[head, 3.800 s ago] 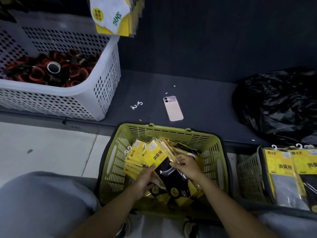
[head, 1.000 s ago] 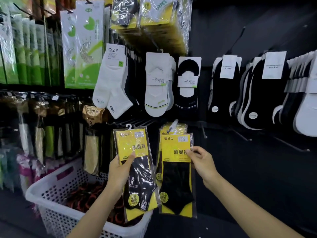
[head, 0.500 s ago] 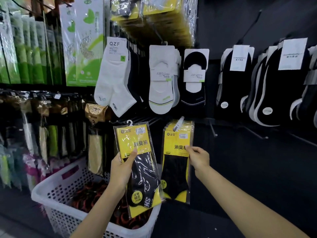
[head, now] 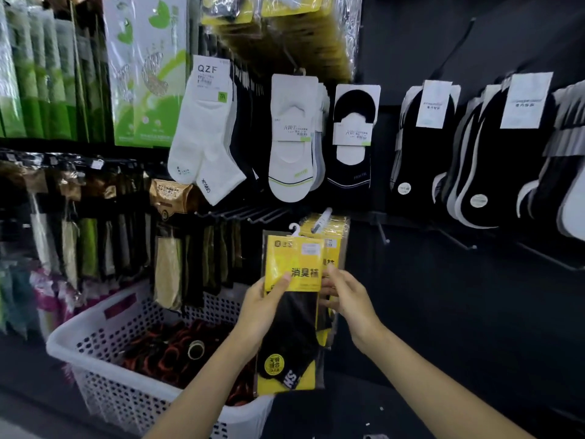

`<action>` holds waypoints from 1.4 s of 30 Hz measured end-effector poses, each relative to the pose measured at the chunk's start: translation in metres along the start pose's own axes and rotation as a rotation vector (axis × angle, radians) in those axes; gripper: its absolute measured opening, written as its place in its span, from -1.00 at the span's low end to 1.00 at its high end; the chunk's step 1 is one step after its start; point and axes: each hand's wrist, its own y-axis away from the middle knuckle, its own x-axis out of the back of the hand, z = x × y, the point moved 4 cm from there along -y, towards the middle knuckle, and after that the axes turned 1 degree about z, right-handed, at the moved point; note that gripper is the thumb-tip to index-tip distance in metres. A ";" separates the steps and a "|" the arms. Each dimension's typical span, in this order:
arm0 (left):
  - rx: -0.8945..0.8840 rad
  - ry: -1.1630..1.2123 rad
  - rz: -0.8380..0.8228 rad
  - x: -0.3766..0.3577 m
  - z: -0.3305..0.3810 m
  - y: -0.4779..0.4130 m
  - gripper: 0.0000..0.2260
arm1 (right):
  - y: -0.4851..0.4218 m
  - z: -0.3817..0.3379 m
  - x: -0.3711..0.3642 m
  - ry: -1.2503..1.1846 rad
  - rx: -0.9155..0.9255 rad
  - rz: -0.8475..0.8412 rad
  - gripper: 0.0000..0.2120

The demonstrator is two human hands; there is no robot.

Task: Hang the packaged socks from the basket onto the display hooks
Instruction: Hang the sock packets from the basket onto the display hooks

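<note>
Held up the sock packet (head: 294, 258) low and centre before the display wall, just under the white-tipped display hook (head: 321, 219) and partly overlapping the hung packets (head: 336, 245) of the same yellow kind already on it. Clamped it at mid-height in the left hand (head: 262, 308), thumb pressed across the yellow card, the other digits hidden behind the film. Pinched with the right hand (head: 346, 299) at the near edge of the hung packets, fingers (head: 330, 293) curled and thumb on the card. Could not tell whether it touched the held packet too. Had not yet threaded the small white plastic hanger (head: 295, 229) at the packet's top, which sat just left of the hook's tip.

Judged light and flat, stiff in the card header but limp and slick in the clear film below, so likely to flop or slide if taken low. Best gripped on the card, close under the hanger, to steer the loop onto the tip. Saw nothing fragile except that thin hanger, which might bend or snap if forced.

Stood beside a white perforated basket (head: 95, 351) of dark rolled goods at lower left. Saw nothing of the task's own basket.
</note>
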 end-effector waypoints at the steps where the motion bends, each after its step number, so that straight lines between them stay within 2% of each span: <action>1: -0.005 -0.001 -0.027 -0.008 0.001 0.002 -0.86 | 0.006 -0.003 -0.002 0.003 0.026 -0.030 -0.77; 4: -0.021 -0.010 -0.046 -0.021 0.004 0.005 -0.88 | 0.017 -0.006 0.005 -0.036 0.104 -0.007 -0.89; 11: -0.034 -0.006 -0.065 -0.027 0.015 0.007 -0.61 | 0.009 -0.012 0.025 -0.026 0.121 0.111 -0.89; 21: -0.056 -0.110 0.007 -0.016 0.000 -0.019 -0.62 | -0.029 0.001 0.004 0.012 0.061 0.155 -0.95; 27: -0.074 -0.192 0.006 -0.024 -0.013 -0.044 -0.56 | -0.056 0.023 0.007 -0.010 -0.083 0.278 -0.79; 29: -0.102 -0.209 0.008 -0.030 -0.018 -0.049 -0.58 | -0.060 0.030 0.009 -0.056 -0.151 0.284 -0.73; 31: -0.101 -0.242 0.022 -0.033 -0.024 -0.053 -0.53 | -0.060 0.037 0.012 -0.075 -0.179 0.283 -0.70; 36: -0.026 -0.226 0.048 -0.033 -0.050 -0.036 -0.48 | -0.036 0.060 0.044 0.004 -0.200 0.308 -0.72; 39: 0.050 -0.153 0.042 -0.033 -0.080 -0.001 -0.50 | 0.001 0.085 0.078 0.020 -0.257 0.308 -0.70; 42: 0.172 -0.152 0.063 -0.040 -0.126 0.049 -0.52 | 0.051 0.122 0.111 0.062 -0.332 0.293 -0.80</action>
